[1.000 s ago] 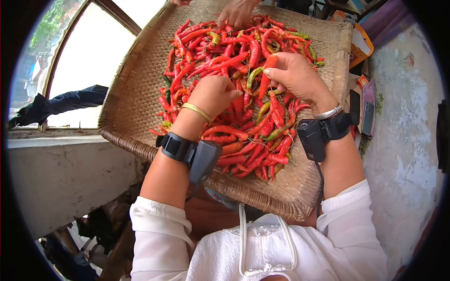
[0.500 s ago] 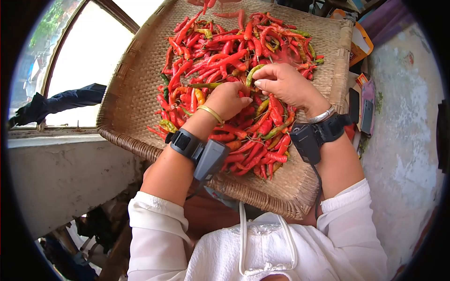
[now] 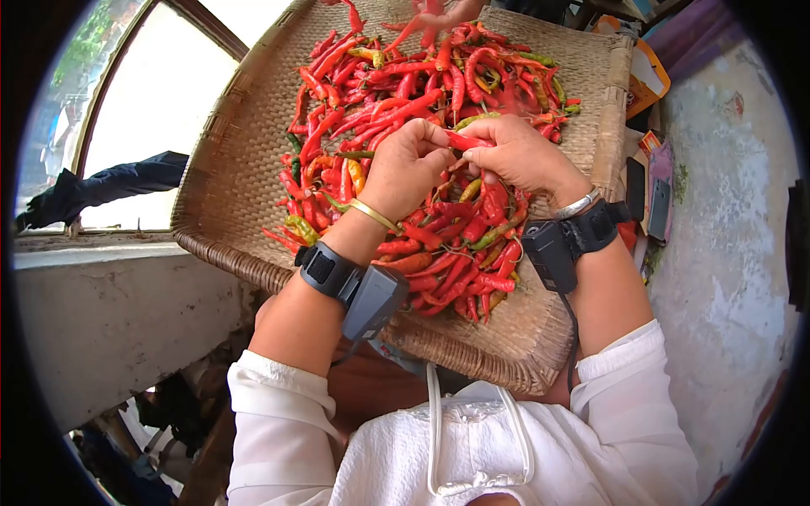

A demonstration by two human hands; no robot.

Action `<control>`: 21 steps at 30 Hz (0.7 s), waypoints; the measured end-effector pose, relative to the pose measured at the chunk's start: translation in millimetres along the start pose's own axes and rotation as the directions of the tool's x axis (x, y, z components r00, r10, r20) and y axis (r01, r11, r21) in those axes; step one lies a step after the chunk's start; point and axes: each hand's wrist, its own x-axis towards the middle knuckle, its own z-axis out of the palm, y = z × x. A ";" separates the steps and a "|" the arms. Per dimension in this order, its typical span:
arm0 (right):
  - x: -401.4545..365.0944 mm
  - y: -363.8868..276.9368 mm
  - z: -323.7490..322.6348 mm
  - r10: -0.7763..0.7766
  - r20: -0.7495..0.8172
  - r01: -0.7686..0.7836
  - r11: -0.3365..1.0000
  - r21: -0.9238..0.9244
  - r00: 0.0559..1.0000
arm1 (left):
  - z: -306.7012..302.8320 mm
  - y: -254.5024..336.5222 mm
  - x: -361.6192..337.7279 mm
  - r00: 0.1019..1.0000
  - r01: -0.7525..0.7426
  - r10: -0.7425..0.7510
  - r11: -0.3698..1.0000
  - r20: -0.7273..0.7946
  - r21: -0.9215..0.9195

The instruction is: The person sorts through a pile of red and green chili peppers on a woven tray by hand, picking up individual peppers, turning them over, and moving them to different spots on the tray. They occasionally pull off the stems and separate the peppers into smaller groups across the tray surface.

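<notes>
A woven basket tray (image 3: 236, 169) lies in front of me, heaped with red and a few green chili peppers (image 3: 396, 93). My left hand (image 3: 405, 164) and my right hand (image 3: 515, 152) meet over the middle of the heap. Between their fingertips they pinch a single red chili (image 3: 464, 140), one hand at each end. Both wrists carry black strapped devices, and the left wrist also has a gold bangle. At the far rim, another person's hand (image 3: 447, 13) reaches into the peppers.
An arched window (image 3: 143, 110) and a white ledge (image 3: 110, 295) lie to the left. To the right of the tray, a stone surface (image 3: 726, 211) holds dark phones (image 3: 658, 207) and an orange box (image 3: 650, 80).
My left hand rose from the heap and came up to the right hand, and both now pinch one red chili. The other person's hand keeps shifting at the far rim.
</notes>
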 end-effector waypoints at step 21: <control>17.0 36.7 7.0 -0.356 -0.140 0.053 0.481 -0.875 0.924 | -9.2 -29.1 7.6 0.953 -0.250 -0.003 0.557 0.303 0.792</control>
